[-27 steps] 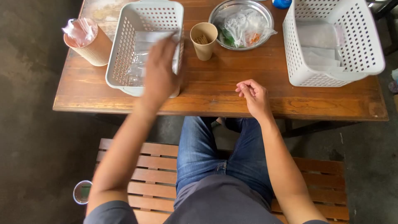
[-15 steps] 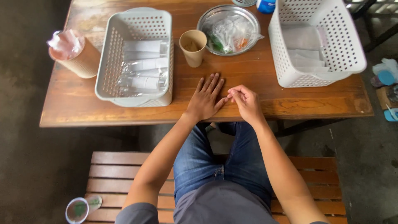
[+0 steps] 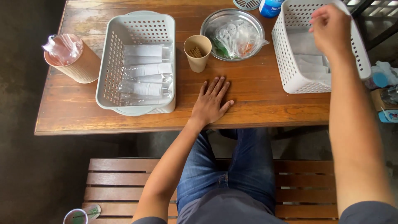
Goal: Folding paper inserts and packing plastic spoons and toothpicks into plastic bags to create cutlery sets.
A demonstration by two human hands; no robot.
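Seated on a slatted wooden bench (image 3: 124,178), in blue jeans (image 3: 232,166), at a brown wooden table (image 3: 257,112). Left hand (image 3: 210,103) laid flat on the bare tabletop near the front edge, palm down, fingers spread wide, holding nothing. Just beyond its fingertips, a tan paper cup (image 3: 198,52) standing upright with something small and brown inside. To the left of that hand, close by but not touching, a grey perforated plastic basket (image 3: 111,66) holding clear wrapped packets (image 3: 145,76) stacked in a loose row. Farther left again, near the table's corner, a beige textured cup (image 3: 85,66) stuffed with crumpled clear plastic wrap (image 3: 62,46). Beyond the paper cup, a round metal bowl (image 3: 209,25) holding clear plastic bags (image 3: 238,38) with bits of green and orange showing inside. Right hand (image 3: 330,29) raised above the far right side, over a white perforated basket (image 3: 286,62), fingers pinched narrowly together at the tips; whether anything is caught between them cannot be told. Below that hand, inside the white basket, flat white packets (image 3: 309,62) lying on the bottom. Past the basket at the far table edge, part of a blue bottle (image 3: 270,7) and a round metal strainer (image 3: 246,3), both cut off by the frame.
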